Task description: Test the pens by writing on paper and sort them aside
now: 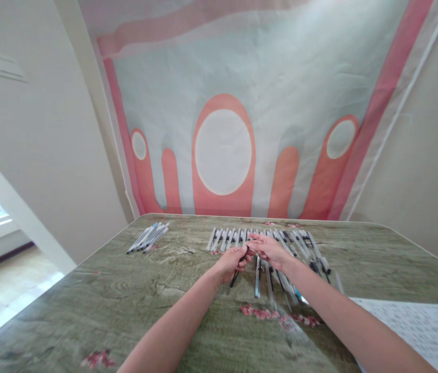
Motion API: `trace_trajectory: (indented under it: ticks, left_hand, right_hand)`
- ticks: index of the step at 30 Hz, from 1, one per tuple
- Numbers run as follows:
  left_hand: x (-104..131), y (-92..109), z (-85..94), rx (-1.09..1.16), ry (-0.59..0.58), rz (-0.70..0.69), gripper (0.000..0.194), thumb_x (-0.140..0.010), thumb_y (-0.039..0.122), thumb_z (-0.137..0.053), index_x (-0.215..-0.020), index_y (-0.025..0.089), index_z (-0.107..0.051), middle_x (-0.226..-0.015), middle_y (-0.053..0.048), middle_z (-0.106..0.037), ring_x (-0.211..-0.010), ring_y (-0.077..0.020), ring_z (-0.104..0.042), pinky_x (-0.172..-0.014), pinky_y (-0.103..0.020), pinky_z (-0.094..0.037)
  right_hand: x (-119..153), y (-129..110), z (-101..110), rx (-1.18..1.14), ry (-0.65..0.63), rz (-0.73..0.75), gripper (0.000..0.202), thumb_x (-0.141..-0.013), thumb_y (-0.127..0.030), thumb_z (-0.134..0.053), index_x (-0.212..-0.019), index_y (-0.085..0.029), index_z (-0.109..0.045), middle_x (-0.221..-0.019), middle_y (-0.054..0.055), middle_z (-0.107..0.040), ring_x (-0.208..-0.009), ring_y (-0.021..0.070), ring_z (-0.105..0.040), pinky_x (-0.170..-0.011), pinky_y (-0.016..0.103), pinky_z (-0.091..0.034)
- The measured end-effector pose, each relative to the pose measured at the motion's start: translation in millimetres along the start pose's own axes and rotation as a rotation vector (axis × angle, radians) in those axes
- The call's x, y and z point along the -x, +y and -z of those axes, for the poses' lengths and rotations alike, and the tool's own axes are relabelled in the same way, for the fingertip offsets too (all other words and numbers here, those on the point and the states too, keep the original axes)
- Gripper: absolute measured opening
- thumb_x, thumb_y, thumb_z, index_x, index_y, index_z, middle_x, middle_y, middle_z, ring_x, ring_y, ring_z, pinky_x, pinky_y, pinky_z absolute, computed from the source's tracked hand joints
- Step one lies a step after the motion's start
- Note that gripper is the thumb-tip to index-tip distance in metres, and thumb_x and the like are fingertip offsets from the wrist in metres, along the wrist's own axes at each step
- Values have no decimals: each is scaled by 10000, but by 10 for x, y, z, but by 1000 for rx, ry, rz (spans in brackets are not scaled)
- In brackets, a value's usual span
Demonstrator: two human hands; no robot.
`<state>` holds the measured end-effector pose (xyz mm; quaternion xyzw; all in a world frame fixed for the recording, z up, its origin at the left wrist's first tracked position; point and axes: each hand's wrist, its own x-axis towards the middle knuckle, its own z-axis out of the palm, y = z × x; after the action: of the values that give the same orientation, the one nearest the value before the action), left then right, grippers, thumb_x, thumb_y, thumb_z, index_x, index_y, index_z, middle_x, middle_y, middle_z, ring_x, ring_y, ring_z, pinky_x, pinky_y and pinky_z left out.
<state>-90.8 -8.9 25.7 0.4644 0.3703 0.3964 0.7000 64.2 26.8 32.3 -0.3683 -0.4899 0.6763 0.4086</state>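
Note:
Over the middle of the table my left hand (233, 263) is closed around a dark pen (234, 280), whose lower end sticks out below the fingers. My right hand (268, 250) meets it from the right, its fingertips pinched at the pen's upper part; the exact contact is hidden. Just behind both hands lies a row of clear pen barrels (224, 239) with dark parts between them. Beneath and beside my right hand, loose pens (257, 280) with clear, black and blue parts are spread in a pile, partly covered by my right forearm.
A separate bunch of pens (148, 237) lies at the far left of the wood-patterned table (133, 300). At the right front is a white printed sheet (417, 326), partly under my right forearm. A pink and grey patterned backdrop (222, 62) rises behind the table's far edge.

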Motion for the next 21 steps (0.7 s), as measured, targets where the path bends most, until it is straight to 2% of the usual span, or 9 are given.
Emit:
trace_trajectory:
  ticks: [3, 7, 12, 16, 21]
  left_hand:
    - [6, 17, -3, 16, 3, 9, 313, -764, 394, -496, -838, 101, -578, -629, 2, -464, -415, -6, -211, -405, -168, -105]
    - [4, 19, -8, -4, -10, 13, 313, -770, 387, -486, -851, 101, -586, -631, -4, -464, -423, -10, -213, -411, -174, -117]
    - [0, 0, 10, -7, -8, 10, 325, -757, 403, -494, -862, 105, -573, -637, 0, -467, -419, -11, -218, -414, -170, -121]
    - [6, 2, 7, -10, 14, 17, 328, -750, 409, -503, -851, 104, -566, -639, 1, -468, -421, -9, -215, -414, -167, -115]
    - [3, 12, 5, 1, 11, 21, 325, -758, 401, -497, -857, 98, -560, -641, -3, -464, -425, -11, -211, -411, -167, -108]
  right_hand:
    - [11, -7, 0, 3, 1, -27, 483, -634, -275, -684, -1066, -177, -491, -648, -17, -599, -377, 25, -353, -323, 139, -221]
    - [-4, 56, -16, 42, 62, -63, 469, -635, -351, -678, -1033, -182, -498, -623, -28, -573, -399, 33, -398, -324, 127, -221]
    - [-22, 54, 9, 4, 58, -25, 444, -612, -246, -699, -1000, -170, -497, -624, -35, -565, -384, 21, -366, -312, 121, -205]
    - [-3, 5, 26, -50, 2, -29, 445, -615, -195, -688, -1014, -168, -491, -816, 22, -623, -385, 8, -358, -311, 127, -229]
    - [-2, 40, 10, -16, 24, -46, 435, -618, -236, -695, -1003, -177, -501, -711, -6, -602, -445, 34, -435, -325, 118, -245]
